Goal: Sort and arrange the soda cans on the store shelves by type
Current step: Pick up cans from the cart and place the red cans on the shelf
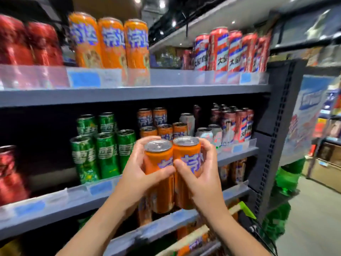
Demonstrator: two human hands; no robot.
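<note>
The left hand (136,174) is gripping 1 orange can (158,159), its fingers (143,143) curling round the far side near the rim and the thumb lying across the front. The right hand (201,174) is gripping a 2nd orange can (188,156) in the same way, fingers (207,145) wrapping the right side and thumb pressing on the label. The 2 cans are standing upright and touching side by side, held in the air in front of the middle shelf (238,154).

Behind them on that shelf, more orange cans (156,122) are sitting in a cluster, with green cans (103,150) to their left, pale cans (208,133) just to the right, and red-and-white cans (238,124) further right. A red can (9,174) is showing at the far left edge.

On the top shelf (129,95), 3 orange cans (110,41) are standing in a row between red cans (27,43) on the left and red-and-white striped cans (230,50) well apart on the right. Below, the lower shelf (177,218) is holding further orange cans, blurred and partly hidden by the forearms
</note>
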